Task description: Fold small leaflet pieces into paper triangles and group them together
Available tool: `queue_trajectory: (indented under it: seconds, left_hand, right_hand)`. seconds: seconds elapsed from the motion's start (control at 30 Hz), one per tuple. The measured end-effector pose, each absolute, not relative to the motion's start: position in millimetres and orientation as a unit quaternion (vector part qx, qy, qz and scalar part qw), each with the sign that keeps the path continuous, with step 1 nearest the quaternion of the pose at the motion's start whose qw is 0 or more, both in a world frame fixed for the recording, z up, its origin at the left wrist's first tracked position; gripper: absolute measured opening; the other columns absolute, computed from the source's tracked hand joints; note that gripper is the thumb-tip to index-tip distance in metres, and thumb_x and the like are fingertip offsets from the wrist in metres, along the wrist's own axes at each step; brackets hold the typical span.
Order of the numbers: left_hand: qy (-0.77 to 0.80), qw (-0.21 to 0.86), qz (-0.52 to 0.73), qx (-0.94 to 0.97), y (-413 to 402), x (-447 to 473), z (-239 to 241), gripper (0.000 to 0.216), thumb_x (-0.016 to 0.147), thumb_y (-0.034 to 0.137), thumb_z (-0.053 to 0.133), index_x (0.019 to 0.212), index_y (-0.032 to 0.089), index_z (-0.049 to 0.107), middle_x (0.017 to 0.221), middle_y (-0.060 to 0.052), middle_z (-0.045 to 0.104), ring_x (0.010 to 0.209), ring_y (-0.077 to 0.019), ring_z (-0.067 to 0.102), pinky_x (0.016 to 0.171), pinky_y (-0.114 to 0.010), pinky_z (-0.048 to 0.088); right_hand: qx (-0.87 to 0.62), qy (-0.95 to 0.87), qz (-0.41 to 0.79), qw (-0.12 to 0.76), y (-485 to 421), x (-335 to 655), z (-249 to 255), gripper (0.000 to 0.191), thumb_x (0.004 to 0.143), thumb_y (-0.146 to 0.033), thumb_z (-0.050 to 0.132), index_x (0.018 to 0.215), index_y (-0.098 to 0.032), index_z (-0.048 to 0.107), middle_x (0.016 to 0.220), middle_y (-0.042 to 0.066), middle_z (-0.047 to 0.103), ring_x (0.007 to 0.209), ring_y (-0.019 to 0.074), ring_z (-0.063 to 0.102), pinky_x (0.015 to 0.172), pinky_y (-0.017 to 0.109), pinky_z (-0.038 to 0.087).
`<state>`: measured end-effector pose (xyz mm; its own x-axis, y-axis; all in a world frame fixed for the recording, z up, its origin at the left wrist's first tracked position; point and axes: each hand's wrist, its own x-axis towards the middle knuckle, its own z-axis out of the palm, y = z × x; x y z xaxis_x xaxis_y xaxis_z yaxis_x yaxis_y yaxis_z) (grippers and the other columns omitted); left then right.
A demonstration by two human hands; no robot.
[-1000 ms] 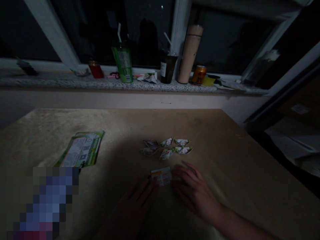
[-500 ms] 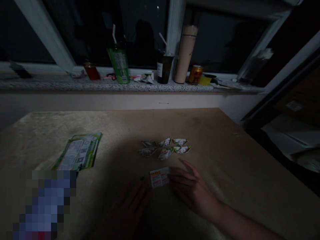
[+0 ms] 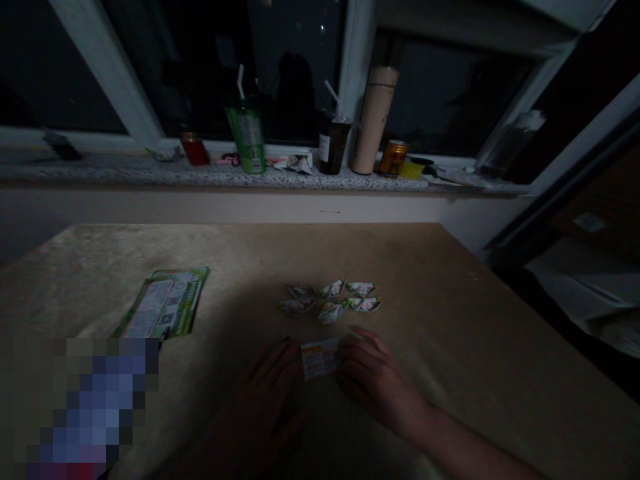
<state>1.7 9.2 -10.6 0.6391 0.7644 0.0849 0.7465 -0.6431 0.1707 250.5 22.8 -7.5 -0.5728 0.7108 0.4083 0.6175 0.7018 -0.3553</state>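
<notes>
A small printed square of paper (image 3: pixel 319 360) with an orange heading lies on the brown tabletop between my hands. My left hand (image 3: pixel 265 383) is in deep shadow, fingers stretched out flat at the paper's left edge. On the other side, the curled fingers of my right hand (image 3: pixel 377 373) close on the paper's right edge; its thumb is hard to make out. Beyond them sit several small folded paper pieces (image 3: pixel 333 311) in two rows, pointed at their ends and printed in white and green.
A stack of green-and-white printed sheets (image 3: pixel 167 303) rests at the left, near a blurred-out blue patch. Along the granite windowsill (image 3: pixel 300 179) stand a green cup (image 3: pixel 249 140), a dark cup (image 3: pixel 333 147), a pink flask (image 3: pixel 375 123), an orange can (image 3: pixel 393 159) and a red jar (image 3: pixel 194 148).
My right hand's raised index finger has lowered toward the others, and the hand is more curled. My left hand has shifted slightly up beside the paper. The view has tilted a little.
</notes>
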Motion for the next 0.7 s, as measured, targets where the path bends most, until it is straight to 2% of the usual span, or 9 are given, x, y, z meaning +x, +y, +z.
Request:
queue_trajectory:
  seconds: [0.23, 0.3, 0.4, 0.53, 0.7]
  left_hand:
    - [0.42, 0.074, 0.139, 0.894, 11.9, 5.0, -14.4, 0.046, 0.09, 0.029, 0.053, 0.135, 0.021, 0.043, 0.142, -0.007, 0.045, 0.131, -0.0283, 0.038, 0.108, -0.052, 0.03]
    - [0.415, 0.076, 0.164, 0.892, 11.5, 5.5, -13.9, 0.042, 0.09, 0.026, 0.052, 0.132, 0.023, 0.047, 0.14, -0.007, 0.047, 0.129, -0.0275, 0.041, 0.107, -0.05, 0.033]
    - [0.402, 0.079, 0.191, 0.892, 10.1, 6.5, -9.8, 0.043, 0.091, 0.023, 0.05, 0.133, 0.024, 0.046, 0.139, -0.005, 0.048, 0.127, -0.025, 0.042, 0.105, -0.044, 0.037]
    - [0.357, 0.061, 0.195, 0.912, 7.5, 8.0, -3.9, 0.044, 0.09, 0.019, 0.049, 0.133, 0.026, 0.047, 0.137, -0.003, 0.05, 0.127, -0.0237, 0.043, 0.109, -0.045, 0.031]
    - [0.307, 0.039, 0.173, 0.935, 5.3, 10.5, -2.1, 0.045, 0.09, 0.015, 0.047, 0.134, 0.022, 0.044, 0.135, -0.003, 0.053, 0.125, -0.0192, 0.045, 0.113, -0.041, 0.023]
  right_hand:
    - [-0.371, -0.875, 0.088, 0.297, 26.7, 249.7, -14.4, 0.011, 0.09, -0.015, 0.053, 0.095, -0.019, 0.063, 0.088, 0.005, 0.067, 0.09, 0.0201, 0.059, 0.092, 0.041, 0.044]
    - [-0.379, -0.873, 0.089, 0.294, 26.1, 249.7, -13.0, 0.015, 0.089, -0.015, 0.055, 0.101, -0.02, 0.062, 0.091, 0.005, 0.067, 0.091, 0.021, 0.058, 0.089, 0.04, 0.045]
    - [-0.397, -0.868, 0.077, 0.288, 25.0, 250.3, -11.4, 0.03, 0.089, -0.014, 0.054, 0.118, -0.02, 0.056, 0.106, 0.009, 0.065, 0.096, 0.0218, 0.057, 0.085, 0.037, 0.046]
    - [-0.404, -0.872, 0.01, 0.276, 24.4, 251.4, -14.3, 0.033, 0.092, -0.015, 0.05, 0.125, -0.019, 0.053, 0.117, 0.011, 0.062, 0.096, 0.0234, 0.057, 0.081, 0.038, 0.045]
    - [-0.388, -0.876, -0.054, 0.283, 23.6, 253.1, -19.5, 0.029, 0.097, -0.018, 0.045, 0.123, -0.022, 0.055, 0.117, 0.008, 0.064, 0.106, 0.023, 0.053, 0.091, 0.041, 0.036]
